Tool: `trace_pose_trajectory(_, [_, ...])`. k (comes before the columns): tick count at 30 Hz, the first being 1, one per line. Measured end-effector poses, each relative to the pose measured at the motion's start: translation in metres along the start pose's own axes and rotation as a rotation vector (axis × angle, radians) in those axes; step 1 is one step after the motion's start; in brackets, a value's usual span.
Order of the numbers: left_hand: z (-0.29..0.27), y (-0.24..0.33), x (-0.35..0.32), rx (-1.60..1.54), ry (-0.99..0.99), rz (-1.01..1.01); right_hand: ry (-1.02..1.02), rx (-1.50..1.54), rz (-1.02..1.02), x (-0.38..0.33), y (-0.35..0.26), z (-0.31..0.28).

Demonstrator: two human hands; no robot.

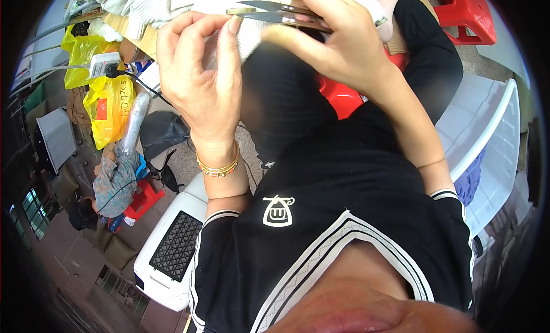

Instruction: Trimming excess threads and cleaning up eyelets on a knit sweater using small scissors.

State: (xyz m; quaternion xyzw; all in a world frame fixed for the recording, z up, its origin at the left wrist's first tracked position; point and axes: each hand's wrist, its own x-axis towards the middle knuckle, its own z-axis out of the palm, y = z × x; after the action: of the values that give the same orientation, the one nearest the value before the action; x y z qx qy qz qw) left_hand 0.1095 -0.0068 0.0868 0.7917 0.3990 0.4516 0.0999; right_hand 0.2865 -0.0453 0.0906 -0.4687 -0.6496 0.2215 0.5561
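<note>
My right hand (pixel 352 49) is closed around a pair of small metal snips (pixel 275 15). Their two dark pointed blades stand a little apart and reach left toward the fingertips of my left hand (pixel 200 75). That hand has its thumb and index finger pinched together at a small pale piece (pixel 238 11), right by the blade tips; its kind is too small to make out. Light knit fabric (pixel 249 38) lies under and between the hands. More pale grey knit fabric (pixel 152 9) is heaped to the left on a wooden surface.
A power strip (pixel 104 65) with cables and yellow plastic bags (pixel 109 112) are at the left. Red stools (pixel 467 15) stand about, one beneath me. White plastic bins (pixel 487 138) are at the right; a white, dark-grilled case (pixel 175 247) stands lower left. Another person (pixel 114 181) sits farther off.
</note>
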Motion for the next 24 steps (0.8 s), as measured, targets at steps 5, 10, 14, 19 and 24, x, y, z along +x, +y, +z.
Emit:
trace_pose_trajectory(5, [0.003,-0.001,0.0,0.043,-0.008,0.034,-0.117,-0.161,-0.045,-0.009,0.012,-0.009])
trace_pose_trajectory(10, [0.001,-0.005,-0.003,0.062,-0.018,0.037,-0.235,-0.313,0.145,0.0,-0.013,-0.009])
trace_pose_trajectory(14, [0.0,-0.004,-0.004,0.041,-0.002,0.067,-0.116,-0.351,-0.078,-0.005,-0.009,-0.009])
trace_pose_trajectory(19, [0.002,-0.008,-0.008,0.068,0.026,0.111,-0.133,-0.352,-0.053,-0.005,-0.008,-0.007])
trace_pose_trajectory(24, [0.002,-0.009,-0.009,0.101,0.061,0.131,-0.09,-0.355,-0.11,-0.009,-0.003,-0.003])
